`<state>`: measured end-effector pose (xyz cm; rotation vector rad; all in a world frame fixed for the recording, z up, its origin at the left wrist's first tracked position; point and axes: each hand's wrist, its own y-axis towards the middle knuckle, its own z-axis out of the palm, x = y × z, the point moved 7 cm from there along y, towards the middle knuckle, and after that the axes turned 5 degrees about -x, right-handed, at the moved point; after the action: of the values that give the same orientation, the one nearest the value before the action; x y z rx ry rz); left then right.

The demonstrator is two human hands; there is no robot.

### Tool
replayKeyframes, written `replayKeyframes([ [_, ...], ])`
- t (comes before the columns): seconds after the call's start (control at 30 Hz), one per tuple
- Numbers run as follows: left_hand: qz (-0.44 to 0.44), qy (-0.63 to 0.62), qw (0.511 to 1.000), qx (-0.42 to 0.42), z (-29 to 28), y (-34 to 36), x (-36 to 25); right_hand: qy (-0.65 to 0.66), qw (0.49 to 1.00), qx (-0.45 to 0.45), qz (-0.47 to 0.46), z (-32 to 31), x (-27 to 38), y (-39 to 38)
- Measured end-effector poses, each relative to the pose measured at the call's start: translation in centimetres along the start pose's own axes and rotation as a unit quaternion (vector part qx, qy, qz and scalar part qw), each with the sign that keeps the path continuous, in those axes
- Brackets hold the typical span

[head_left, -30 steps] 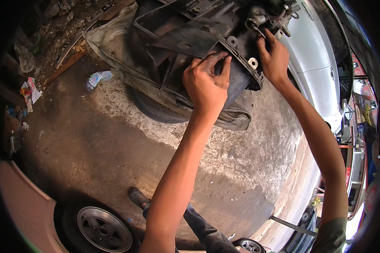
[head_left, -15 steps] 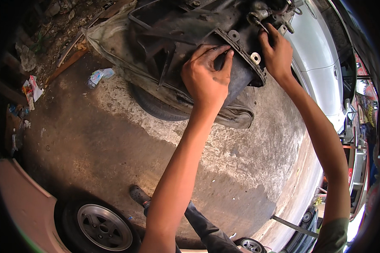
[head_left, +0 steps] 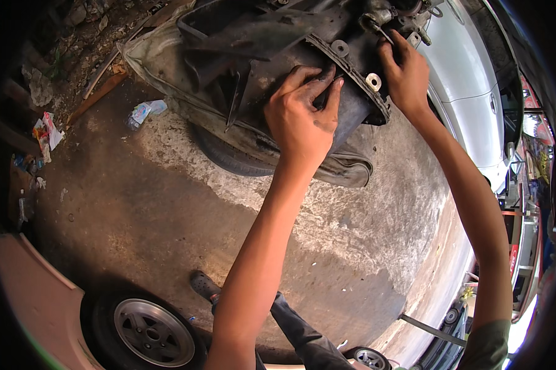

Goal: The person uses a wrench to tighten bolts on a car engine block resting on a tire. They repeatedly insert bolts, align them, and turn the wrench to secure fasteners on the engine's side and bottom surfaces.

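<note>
A dirty black plastic housing (head_left: 358, 126) with a ribbed flange and pale-ringed mounting tabs fills the top middle. My left hand (head_left: 302, 117) is at its flange, thumb and fingertips brought together in a pinch; whatever sits between them is too small to make out. Farther right, my right hand (head_left: 406, 74) is closed on a thin metal rod (head_left: 386, 37), its tip at a greasy metal fitting (head_left: 377, 20). The rod's other end is hidden in my fingers. Left of my left hand, a dark blade-like piece (head_left: 253, 37) looks blurred.
A grimy cloth cover (head_left: 346, 172) and a tire (head_left: 235, 161) lie under the housing. A silver car (head_left: 466, 74) stands at the right. Lower left are a wheel (head_left: 154, 333) and a pale body panel (head_left: 37, 290). Litter (head_left: 147, 113) dots the concrete floor.
The dark blade-like piece left of my left hand has shifted and become blurred. Both hands stay in nearly the same places, with small finger movements.
</note>
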<state>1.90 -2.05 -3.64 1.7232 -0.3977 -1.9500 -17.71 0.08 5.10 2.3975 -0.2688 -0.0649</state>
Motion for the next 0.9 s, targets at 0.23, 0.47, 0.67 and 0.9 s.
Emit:
replayKeyframes([
  [0.23, 0.008, -0.004, 1.000, 0.017, 0.32, -0.34, 0.37, 0.006, 1.000, 0.004, 0.004, 0.07, -0.11, 0.04],
  [0.47, 0.017, 0.011, 0.999, 0.028, 0.23, -0.24, 0.19, 0.003, 1.000, 0.004, -0.002, 0.01, 0.08, 0.07],
  [0.67, 0.010, 0.021, 1.000, 0.014, 0.18, -0.34, 0.08, 0.011, 1.000, 0.007, 0.007, 0.01, 0.00, 0.05],
  [0.9, 0.038, 0.017, 0.999, 0.034, 0.42, -0.10, -0.03, 0.022, 1.000, 0.004, 0.017, 0.23, -0.41, -0.01],
])
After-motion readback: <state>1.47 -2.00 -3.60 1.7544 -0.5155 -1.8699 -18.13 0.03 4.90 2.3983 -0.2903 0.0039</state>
